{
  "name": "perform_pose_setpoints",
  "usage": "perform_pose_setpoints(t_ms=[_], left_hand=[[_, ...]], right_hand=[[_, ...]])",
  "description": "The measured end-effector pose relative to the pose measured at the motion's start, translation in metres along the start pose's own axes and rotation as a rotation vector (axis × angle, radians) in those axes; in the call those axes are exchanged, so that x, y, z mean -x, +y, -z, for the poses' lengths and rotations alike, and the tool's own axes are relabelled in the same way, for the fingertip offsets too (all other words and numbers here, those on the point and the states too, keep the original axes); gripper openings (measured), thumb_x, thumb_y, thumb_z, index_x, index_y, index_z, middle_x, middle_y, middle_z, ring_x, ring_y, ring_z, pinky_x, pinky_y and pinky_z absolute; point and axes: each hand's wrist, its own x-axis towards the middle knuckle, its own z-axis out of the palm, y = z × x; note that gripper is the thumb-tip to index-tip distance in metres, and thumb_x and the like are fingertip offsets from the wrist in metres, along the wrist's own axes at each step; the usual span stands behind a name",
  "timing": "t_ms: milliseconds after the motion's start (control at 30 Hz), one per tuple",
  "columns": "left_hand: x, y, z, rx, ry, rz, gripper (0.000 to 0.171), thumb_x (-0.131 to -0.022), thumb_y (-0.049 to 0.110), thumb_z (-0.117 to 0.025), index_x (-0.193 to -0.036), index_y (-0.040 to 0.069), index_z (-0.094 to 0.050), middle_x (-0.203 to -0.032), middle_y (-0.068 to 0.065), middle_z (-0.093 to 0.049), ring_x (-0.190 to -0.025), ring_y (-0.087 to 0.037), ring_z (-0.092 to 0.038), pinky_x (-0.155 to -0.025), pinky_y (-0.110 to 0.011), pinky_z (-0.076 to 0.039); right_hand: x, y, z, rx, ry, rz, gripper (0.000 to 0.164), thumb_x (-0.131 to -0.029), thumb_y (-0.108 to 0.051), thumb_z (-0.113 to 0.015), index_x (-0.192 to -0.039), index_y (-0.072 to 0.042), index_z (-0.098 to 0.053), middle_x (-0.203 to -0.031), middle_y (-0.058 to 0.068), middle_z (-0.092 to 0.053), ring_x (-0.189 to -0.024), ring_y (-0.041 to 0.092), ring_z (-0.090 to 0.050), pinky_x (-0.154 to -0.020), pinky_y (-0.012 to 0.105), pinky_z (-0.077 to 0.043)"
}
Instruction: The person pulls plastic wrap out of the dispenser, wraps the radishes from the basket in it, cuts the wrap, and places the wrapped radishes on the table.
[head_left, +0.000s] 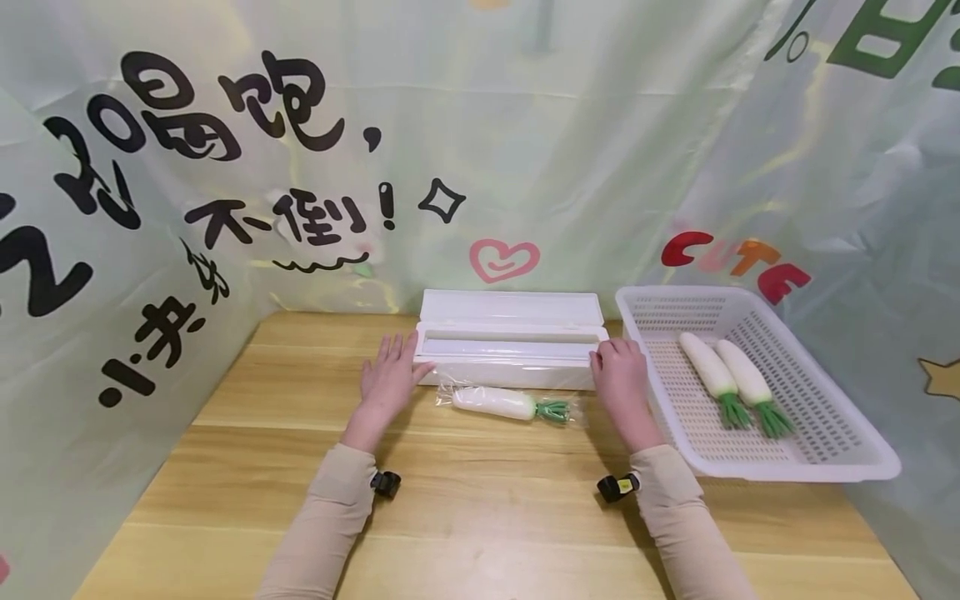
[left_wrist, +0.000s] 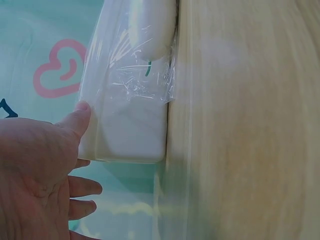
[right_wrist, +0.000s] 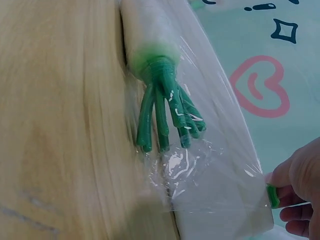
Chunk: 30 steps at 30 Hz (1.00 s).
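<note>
A white cling film dispenser box stands on the table with its lid raised. Directly in front lies a white radish with green stalks, covered by clear film that reaches up over the box front. My left hand touches the box's left end; its thumb rests on the edge and the other fingers are extended. At the box's right end my right hand pinches a small green piece, which looks like the film cutter's slider, between thumb and fingers.
To the right stands a white plastic basket holding two more white radishes with green stalks. Behind the wooden table hangs a printed cloth, close to the box's back.
</note>
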Motion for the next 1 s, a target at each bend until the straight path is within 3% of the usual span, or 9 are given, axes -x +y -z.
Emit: perform_pose_setpoints(t_ms=[333, 433, 533, 700, 867, 1000], left_hand=[[-0.004, -0.001, -0.001, 0.003, 0.008, -0.005, 0.077, -0.098, 0.061, -0.034, -0.157, 0.018, -0.013, -0.162, -0.017, -0.016, -0.151, -0.037, -0.008, -0.113, -0.07, -0.02], [-0.003, -0.001, -0.001, 0.007, 0.008, -0.014, 0.076, -0.098, 0.061, -0.034, -0.157, 0.018, -0.012, -0.162, -0.016, -0.014, -0.152, -0.036, -0.006, -0.114, -0.069, -0.018], [-0.001, 0.0, 0.0, 0.012, 0.022, -0.051, 0.074, -0.098, 0.059, -0.037, -0.157, 0.019, -0.016, -0.163, -0.014, -0.013, -0.152, -0.037, -0.006, -0.115, -0.069, -0.016], [0.002, 0.004, 0.004, 0.041, 0.064, -0.191, 0.064, -0.099, 0.052, -0.044, -0.153, 0.02, -0.031, -0.163, -0.013, -0.018, -0.151, -0.037, -0.013, -0.116, -0.066, -0.016], [0.003, 0.005, 0.005, 0.039, 0.183, -0.396, 0.039, -0.097, 0.036, -0.057, -0.131, 0.017, -0.062, -0.151, -0.01, -0.044, -0.142, -0.033, -0.037, -0.115, -0.057, -0.03], [0.004, 0.006, 0.006, 0.036, 0.295, -0.508, 0.015, -0.092, 0.023, -0.066, -0.102, 0.016, -0.075, -0.123, -0.005, -0.067, -0.119, -0.026, -0.056, -0.103, -0.047, -0.044]], right_hand=[[-0.001, 0.002, 0.006, 0.012, -0.065, -0.065, 0.016, -0.089, -0.008, -0.066, -0.082, 0.007, -0.063, -0.092, 0.025, -0.066, -0.09, 0.042, -0.056, -0.079, 0.051, -0.047], [0.001, 0.001, 0.005, -0.012, -0.057, -0.018, 0.018, -0.09, -0.01, -0.065, -0.086, 0.007, -0.066, -0.093, 0.025, -0.066, -0.093, 0.042, -0.056, -0.083, 0.052, -0.047], [0.004, 0.002, 0.005, -0.045, -0.041, 0.108, 0.019, -0.088, -0.014, -0.069, -0.091, 0.005, -0.069, -0.096, 0.024, -0.067, -0.095, 0.042, -0.058, -0.086, 0.052, -0.048], [0.01, 0.004, 0.001, -0.043, -0.034, 0.322, 0.027, -0.077, -0.019, -0.08, -0.096, -0.002, -0.071, -0.1, 0.017, -0.068, -0.096, 0.039, -0.059, -0.079, 0.05, -0.049], [0.013, 0.005, -0.004, -0.069, -0.01, 0.368, 0.029, -0.072, -0.009, -0.082, -0.098, -0.004, -0.071, -0.1, 0.014, -0.066, -0.095, 0.037, -0.057, -0.073, 0.048, -0.045], [0.013, 0.005, -0.006, -0.106, 0.021, 0.399, 0.024, -0.073, -0.003, -0.079, -0.094, -0.005, -0.07, -0.097, 0.014, -0.065, -0.095, 0.037, -0.057, -0.073, 0.048, -0.045]])
